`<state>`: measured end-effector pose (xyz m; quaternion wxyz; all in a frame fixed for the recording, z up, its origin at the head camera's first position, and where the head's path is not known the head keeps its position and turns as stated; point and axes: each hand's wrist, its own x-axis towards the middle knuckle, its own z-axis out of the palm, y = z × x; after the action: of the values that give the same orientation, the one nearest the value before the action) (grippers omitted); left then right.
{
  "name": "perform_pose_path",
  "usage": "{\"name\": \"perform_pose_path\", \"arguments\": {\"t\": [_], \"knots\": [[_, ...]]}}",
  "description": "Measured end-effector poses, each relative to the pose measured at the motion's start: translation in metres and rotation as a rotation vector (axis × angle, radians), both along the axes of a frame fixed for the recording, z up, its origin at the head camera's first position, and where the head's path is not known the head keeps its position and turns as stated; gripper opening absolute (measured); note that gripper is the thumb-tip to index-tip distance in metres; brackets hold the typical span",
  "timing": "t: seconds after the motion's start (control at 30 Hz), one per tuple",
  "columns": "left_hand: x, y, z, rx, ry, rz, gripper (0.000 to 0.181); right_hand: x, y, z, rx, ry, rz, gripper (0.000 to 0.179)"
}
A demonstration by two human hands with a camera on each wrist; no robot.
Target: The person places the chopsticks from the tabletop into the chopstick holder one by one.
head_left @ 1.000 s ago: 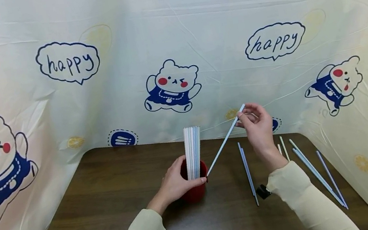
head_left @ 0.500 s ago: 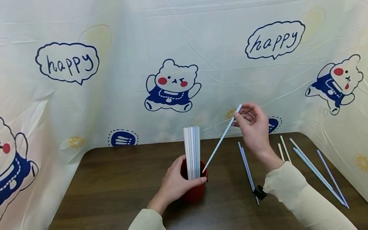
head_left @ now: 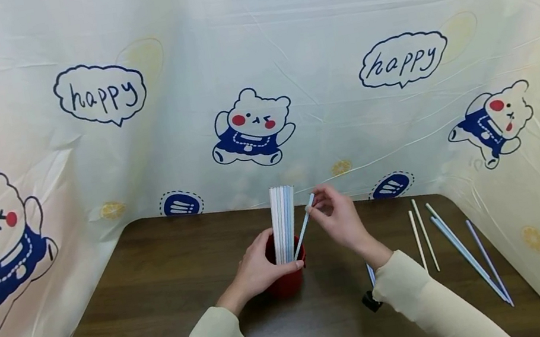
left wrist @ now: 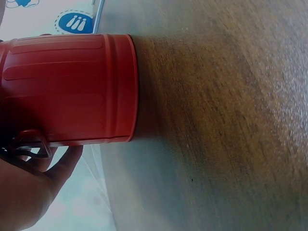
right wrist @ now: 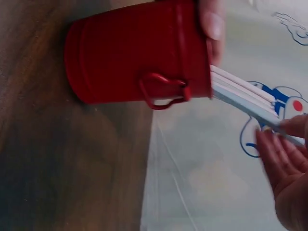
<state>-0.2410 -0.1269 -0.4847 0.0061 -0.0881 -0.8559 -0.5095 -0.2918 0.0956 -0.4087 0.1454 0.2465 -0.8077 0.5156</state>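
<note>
My left hand (head_left: 255, 266) grips a small red metal bucket (head_left: 285, 287) by its rim, thumb across the near side and fingers round the far left. Inside it stands a tight bundle of white and pale blue straws (head_left: 283, 223). Between thumb and fingertips, my right hand (head_left: 341, 220) pinches one light blue straw (head_left: 304, 225) near its top. That straw leans right, its lower end inside the rim beside the bundle. A wire handle loop (right wrist: 163, 91) hangs from the bucket's side in the right wrist view. The bucket stands upright on the brown table (head_left: 164, 307).
Loose straws lie on the table at right: two cream ones (head_left: 425, 237), light blue ones (head_left: 467, 257) and a purple one (head_left: 489, 262). Lavender straws (head_left: 371, 274) are mostly hidden under the right forearm. A printed cloth (head_left: 175, 59) hangs around the table's back and sides.
The right hand has moved left and down with the light blue straw, whose lower end went from the rim into the bucket and which now stands steeper. The left hand has stayed put.
</note>
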Motion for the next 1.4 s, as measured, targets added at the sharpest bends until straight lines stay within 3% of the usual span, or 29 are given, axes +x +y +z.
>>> {"name": "perform_pose_path", "arguments": {"t": [0.2, 0.37, 0.6, 0.97, 1.27, 1.4], "knots": [[0.000, 0.000, -0.001, 0.017, 0.004, -0.008, 0.088, -0.002, -0.001, -0.006, 0.067, -0.106, 0.059, 0.044], [-0.001, 0.000, -0.001, 0.022, 0.004, -0.008, 0.088, -0.007, 0.008, -0.007, 0.091, -0.123, 0.048, 0.041], [0.000, 0.000, 0.000, 0.010, 0.007, -0.002, 0.089, -0.024, 0.028, -0.012, 0.188, -0.126, -0.057, 0.035], [0.001, 0.000, 0.000, 0.012, 0.002, -0.002, 0.090, -0.055, 0.067, -0.037, 0.380, -0.149, -0.188, 0.042], [0.001, -0.001, 0.000, 0.002, 0.007, 0.000, 0.090, -0.062, 0.082, -0.052, 0.582, -0.269, -0.286, 0.058], [0.001, 0.000, -0.001, 0.008, 0.013, -0.006, 0.089, -0.062, 0.088, -0.061, 0.635, -0.367, -0.326, 0.069]]}}
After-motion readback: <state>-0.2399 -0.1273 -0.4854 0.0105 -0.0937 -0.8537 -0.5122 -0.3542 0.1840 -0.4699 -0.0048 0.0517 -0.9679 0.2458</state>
